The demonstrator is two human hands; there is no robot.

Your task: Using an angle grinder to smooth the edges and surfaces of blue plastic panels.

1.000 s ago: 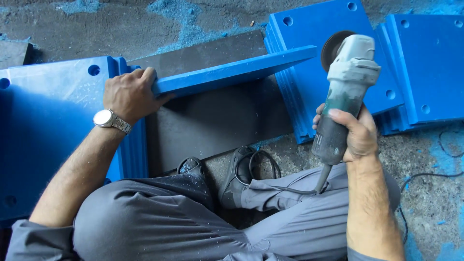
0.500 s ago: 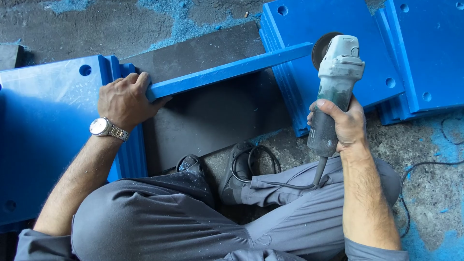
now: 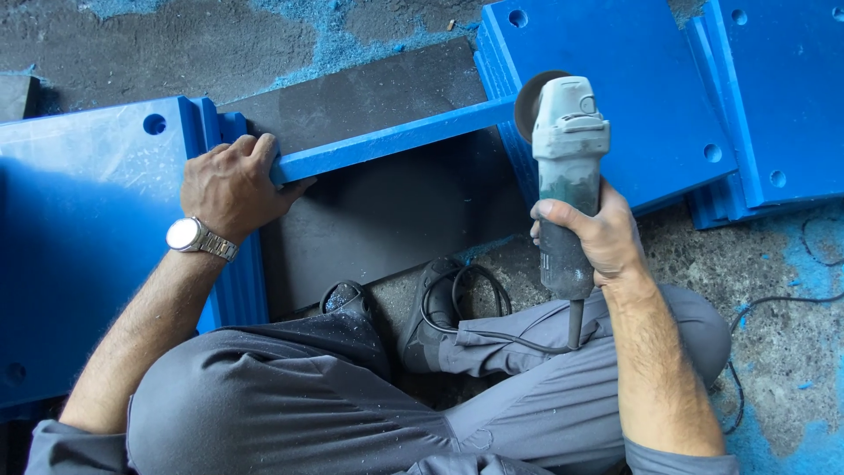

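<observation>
At the far left of the frame lies a big blue slab (image 3: 79, 255) with a round hole near its top edge, flat on the floor (image 3: 176, 44), which is rough grey concrete dusted with blue shavings. The left hand (image 3: 233, 185), a silver watch (image 3: 189, 235) on its wrist, is closed over the near end of a blue strip (image 3: 396, 136), fingers curled on top and thumb tucked underneath. The strip stands on edge and its long axis runs from that hand up and to the right, crossing a dark mat (image 3: 387, 211) in the middle of the frame and ending close to the grinder's disc.

Below the mat, at lower centre, the person squats in grey trousers, a dark shoe (image 3: 352, 303) and a loop of black cord (image 3: 466, 299) between the knees.

Right of centre, the right hand (image 3: 598, 237) is wrapped tight around the body of a grey grinder (image 3: 567, 167), which points up the frame, its disc just beside the strip's far end; I cannot tell whether they touch. So the right hand is nearer the far end, the left holds the near one.

At upper right lie stacked blue plates (image 3: 633, 97) with small holes at the corners. I see no labels, packages or signs anywhere.
</observation>
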